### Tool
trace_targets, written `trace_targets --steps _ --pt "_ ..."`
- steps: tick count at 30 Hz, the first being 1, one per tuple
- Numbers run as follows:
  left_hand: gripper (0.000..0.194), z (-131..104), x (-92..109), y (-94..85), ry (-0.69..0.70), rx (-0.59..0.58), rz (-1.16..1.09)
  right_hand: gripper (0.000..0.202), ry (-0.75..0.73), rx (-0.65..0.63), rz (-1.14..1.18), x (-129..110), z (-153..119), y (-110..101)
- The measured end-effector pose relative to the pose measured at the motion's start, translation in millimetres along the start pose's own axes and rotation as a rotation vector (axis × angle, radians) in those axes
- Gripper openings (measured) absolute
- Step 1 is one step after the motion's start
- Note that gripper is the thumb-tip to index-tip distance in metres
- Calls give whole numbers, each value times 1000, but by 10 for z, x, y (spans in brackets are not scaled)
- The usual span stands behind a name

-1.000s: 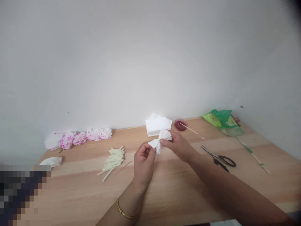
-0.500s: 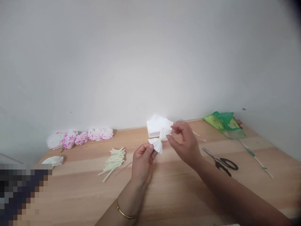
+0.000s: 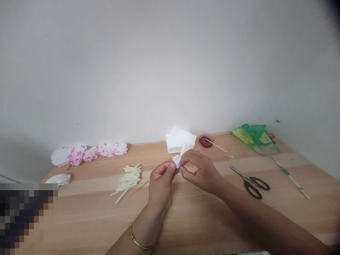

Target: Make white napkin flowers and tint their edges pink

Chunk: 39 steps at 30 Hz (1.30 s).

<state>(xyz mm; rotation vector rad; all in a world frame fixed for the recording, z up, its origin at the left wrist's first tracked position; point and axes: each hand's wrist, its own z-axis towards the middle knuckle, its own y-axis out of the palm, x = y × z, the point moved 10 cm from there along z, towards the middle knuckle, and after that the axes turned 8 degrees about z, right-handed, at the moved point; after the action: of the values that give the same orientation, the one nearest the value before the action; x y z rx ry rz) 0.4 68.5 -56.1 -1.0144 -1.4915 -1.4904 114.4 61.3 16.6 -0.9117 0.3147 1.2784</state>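
Note:
My left hand [image 3: 162,177] pinches the lower part of a white pleated tissue [image 3: 177,160], gathered at its middle, in front of the paper stack. My right hand [image 3: 200,170] has thumb and forefinger closed on the tissue's right side and hides part of it. Just behind the hands is a stack of white tissues [image 3: 175,141]. To the left of my left hand lies a pile of pale fuzzy strips [image 3: 130,180]. Black-handled scissors [image 3: 251,181] rest to the right of my right hand.
White-and-pink tissue flowers [image 3: 89,154] line the back left, with a folded white piece [image 3: 60,179] before them. At the back right are a dark red dish [image 3: 205,141] holding a thin stick [image 3: 219,146], a green plastic bag [image 3: 255,138], and a green-wrapped stick [image 3: 290,177].
My right hand has moved left and down, its fingers closing on the tissue. The fanned tissue now looks more bunched. The dark red dish has come into sight.

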Motion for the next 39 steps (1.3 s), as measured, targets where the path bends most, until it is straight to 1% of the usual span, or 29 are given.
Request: trace_targets --steps 5,8,10,13,17,19,22,25,33,39 --pt "18 14 -5 -21 12 -5 75 11 55 -14 65 6 30 -8" --pt "17 25 5 -57 34 9 162 10 98 -35 95 18 37 2" --pt "16 27 43 -75 72 20 243 8 134 -44 98 43 31 7" --pt "13 0 192 -45 201 15 429 8 170 -60 107 76 19 22" --pt "10 -91 420 57 402 8 677 9 189 -69 124 94 18 34" --pt "10 -128 485 99 462 5 748 10 199 -67 127 99 19 30" --pt "10 -161 527 159 519 -21 814 11 203 -69 129 93 22 22" --pt "11 -163 523 176 530 -37 834 12 202 -80 136 87 25 29" --pt "9 -113 469 128 487 -35 792 10 262 -103 189 151 24 46" --pt "8 -95 416 148 451 -70 779 10 296 -95 189 206 28 42"
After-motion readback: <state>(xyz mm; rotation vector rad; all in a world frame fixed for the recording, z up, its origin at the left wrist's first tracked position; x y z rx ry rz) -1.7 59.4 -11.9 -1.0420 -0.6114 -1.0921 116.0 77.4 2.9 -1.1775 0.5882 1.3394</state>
